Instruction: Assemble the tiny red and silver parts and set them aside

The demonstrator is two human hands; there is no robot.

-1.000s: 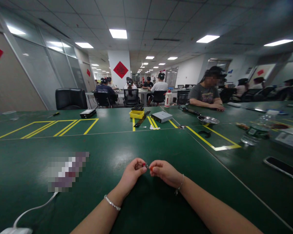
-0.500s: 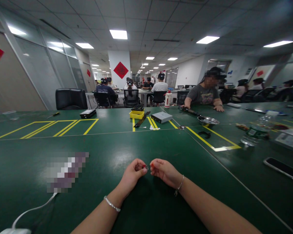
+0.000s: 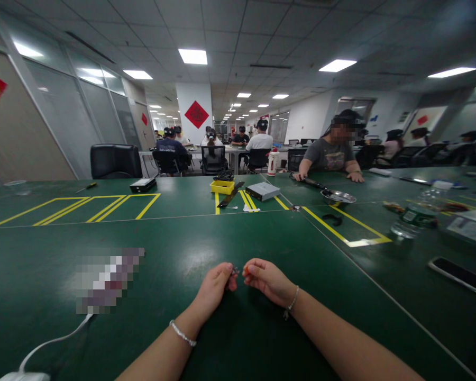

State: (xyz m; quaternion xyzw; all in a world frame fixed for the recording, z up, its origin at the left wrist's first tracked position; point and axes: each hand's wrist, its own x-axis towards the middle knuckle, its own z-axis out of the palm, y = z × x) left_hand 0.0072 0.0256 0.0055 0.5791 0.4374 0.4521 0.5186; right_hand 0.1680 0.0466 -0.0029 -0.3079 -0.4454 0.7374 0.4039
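My left hand (image 3: 215, 284) is closed in a pinch around a tiny shiny clear-grey piece (image 3: 234, 271), too small to name. Facing it across a narrow gap, my right hand (image 3: 270, 280) grips a small orange piece (image 3: 246, 270) between thumb and fingers; most of that piece is hidden. Both hands are held over the near middle of the green table (image 3: 174, 248), with the fingertips close together but apart. A bracelet circles each wrist.
A blurred-out device (image 3: 111, 280) on a white cable (image 3: 55, 338) lies at left. Farther off are a yellow tray (image 3: 222, 187), a grey box (image 3: 263, 190) and a metal pan (image 3: 338, 197). At right are a water bottle (image 3: 416, 211) and a phone (image 3: 462, 276). A co-worker (image 3: 329, 153) sits across the table.
My left hand has turned, so its thumb now lies on top and the shiny piece sits higher at the fingertips. My right hand has barely moved.
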